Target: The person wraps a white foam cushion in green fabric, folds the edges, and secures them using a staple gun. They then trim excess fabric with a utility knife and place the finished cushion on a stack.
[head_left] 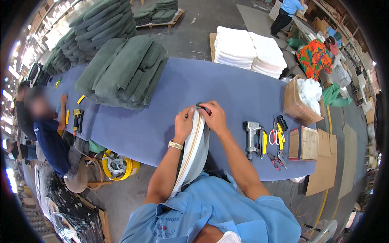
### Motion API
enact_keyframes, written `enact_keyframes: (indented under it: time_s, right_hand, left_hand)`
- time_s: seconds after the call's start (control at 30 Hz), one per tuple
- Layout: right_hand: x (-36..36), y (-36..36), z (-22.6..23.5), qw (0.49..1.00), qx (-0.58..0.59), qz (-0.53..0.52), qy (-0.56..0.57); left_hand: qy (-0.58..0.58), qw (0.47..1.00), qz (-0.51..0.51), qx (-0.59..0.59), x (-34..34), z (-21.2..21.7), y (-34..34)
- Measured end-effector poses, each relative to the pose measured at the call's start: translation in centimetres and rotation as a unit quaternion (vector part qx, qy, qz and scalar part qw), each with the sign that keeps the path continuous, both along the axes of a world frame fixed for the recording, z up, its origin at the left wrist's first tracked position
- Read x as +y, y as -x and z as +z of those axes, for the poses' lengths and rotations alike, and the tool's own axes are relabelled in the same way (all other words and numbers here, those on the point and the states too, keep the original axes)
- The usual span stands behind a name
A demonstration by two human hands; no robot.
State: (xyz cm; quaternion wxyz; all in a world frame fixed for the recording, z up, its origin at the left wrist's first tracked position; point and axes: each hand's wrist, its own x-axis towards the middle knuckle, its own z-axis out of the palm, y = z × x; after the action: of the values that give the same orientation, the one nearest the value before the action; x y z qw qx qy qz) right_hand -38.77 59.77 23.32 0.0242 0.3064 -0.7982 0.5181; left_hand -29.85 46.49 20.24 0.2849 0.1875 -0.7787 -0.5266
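A padded seat cushion (193, 148) stands on its edge between my forearms, leaning against my body. It shows a white padding layer, a thin tan strip along its rim and a grey face. Dark green fabric (198, 105) shows at its far end. My left hand (184, 124), below a gold watch (175, 144), is closed with its fingertips pinching that end from the left. From the right, my right hand (214, 117) pinches the fabric at the same end. The fingertips partly hide the fabric edge.
On the blue-grey table (243, 93) lie a staple gun (252, 137), scissors (272, 137), yellow cutters (280, 135) and pliers (274, 162). Folded green fabric (121, 73) sits far left. Stuffing fills a carton (298, 105). A co-worker (50, 137) sits left, near a yellow bucket (131, 168).
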Motion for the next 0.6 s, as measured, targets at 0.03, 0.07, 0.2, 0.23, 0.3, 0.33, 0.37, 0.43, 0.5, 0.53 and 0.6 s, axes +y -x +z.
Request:
enact_keyframes:
  time_s: [0.03, 0.07, 0.2, 0.23, 0.3, 0.33, 0.37, 0.43, 0.5, 0.53, 0.6]
  right_hand:
    - [-0.1, 0.3, -0.9, 0.999, 0.004, -0.017, 0.028]
    - [-0.4, 0.4, -1.6, 0.998, 0.006, -0.033, 0.057]
    - [-2.5, 1.5, -2.1, 0.977, -0.111, -0.094, 0.155]
    - [-3.2, 2.3, -1.4, 0.977, -0.100, -0.097, 0.163]
    - [-4.8, 4.5, -0.2, 0.975, -0.087, -0.101, 0.175]
    - [-5.8, 5.7, 0.0, 0.970, -0.077, -0.093, 0.210]
    - [-6.6, 6.7, 0.0, 0.971, -0.090, -0.086, 0.206]
    - [-8.4, 8.1, -0.4, 0.970, -0.117, -0.074, 0.199]
    - [-10.3, 8.2, -1.3, 0.970, -0.121, -0.052, 0.205]
    - [-10.9, 8.5, -1.9, 0.970, -0.122, -0.046, 0.205]
    - [-12.4, 7.7, -2.4, 0.966, -0.154, -0.026, 0.204]
  left_hand:
    - [-0.005, 1.000, 0.007, 0.014, 0.2, -0.4, 0.4]
    - [-0.041, 0.999, 0.015, 0.002, 0.5, -0.2, 0.7]
    - [-0.153, 0.986, 0.051, -0.035, 0.2, 1.4, 2.9]
    - [-0.177, 0.981, 0.064, -0.039, -0.1, 2.0, 3.6]
    - [-0.211, 0.973, 0.088, 0.020, -0.2, 3.6, 5.7]
    - [-0.219, 0.970, 0.100, 0.040, -0.4, 4.2, 6.7]
    - [-0.225, 0.966, 0.114, 0.057, -0.7, 4.3, 7.5]
    - [-0.276, 0.955, 0.104, 0.042, -2.3, 3.5, 8.7]
    - [-0.374, 0.923, 0.087, 0.020, -4.0, 2.7, 9.2]
    - [-0.360, 0.928, 0.099, 0.009, -4.1, 3.7, 9.3]
    - [-0.387, 0.913, 0.124, 0.038, -5.2, 3.7, 9.3]
